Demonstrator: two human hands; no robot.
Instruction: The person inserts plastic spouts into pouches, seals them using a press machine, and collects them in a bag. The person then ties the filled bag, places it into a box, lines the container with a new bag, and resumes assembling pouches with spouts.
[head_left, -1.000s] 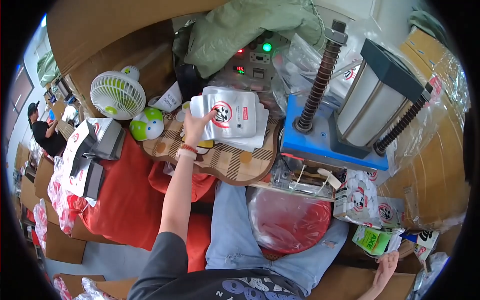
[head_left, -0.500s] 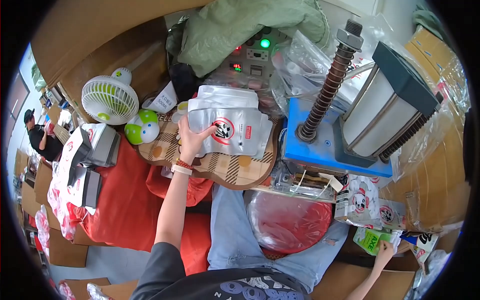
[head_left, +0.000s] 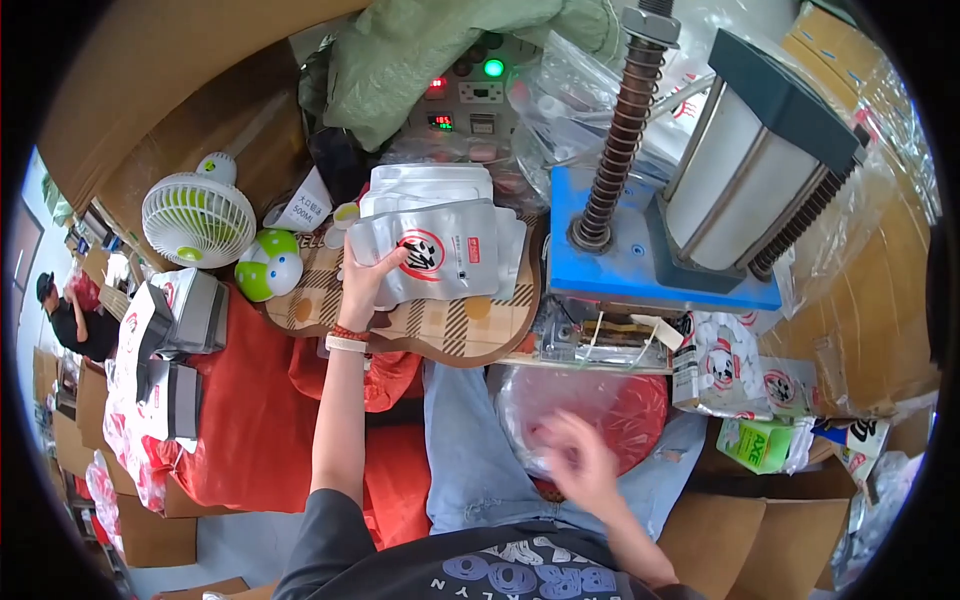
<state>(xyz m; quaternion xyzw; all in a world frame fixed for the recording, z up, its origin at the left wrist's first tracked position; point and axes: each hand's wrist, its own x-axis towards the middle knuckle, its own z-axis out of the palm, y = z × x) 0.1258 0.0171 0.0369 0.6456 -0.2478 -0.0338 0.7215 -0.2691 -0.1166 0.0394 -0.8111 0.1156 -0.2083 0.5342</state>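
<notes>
My left hand (head_left: 366, 280) grips the left edge of a silver pouch (head_left: 470, 245) with a red ring and black character printed on it, thumb on top. Beneath and behind it are more silver pouches (head_left: 425, 180) in a stack on the plaid-patterned board (head_left: 455, 338). My right hand (head_left: 580, 460) hovers over my lap, in front of the plastic-covered red round thing (head_left: 630, 410). Its fingers are smeared by motion, and whether it holds anything cannot be made out.
A press with a blue plate (head_left: 565, 230) and spring rod (head_left: 620, 140) stands right of the board. A white fan (head_left: 198, 222) is at left, above stacked pouches (head_left: 190, 315) on red cloth (head_left: 240, 420). A green AXE pack (head_left: 752, 446) lies low right. Another person (head_left: 78, 320) is far left.
My right hand has left the green pack at the lower right and moved left to above my lap. My left hand still grips the pouch, now slightly tilted. The view has shifted a little.
</notes>
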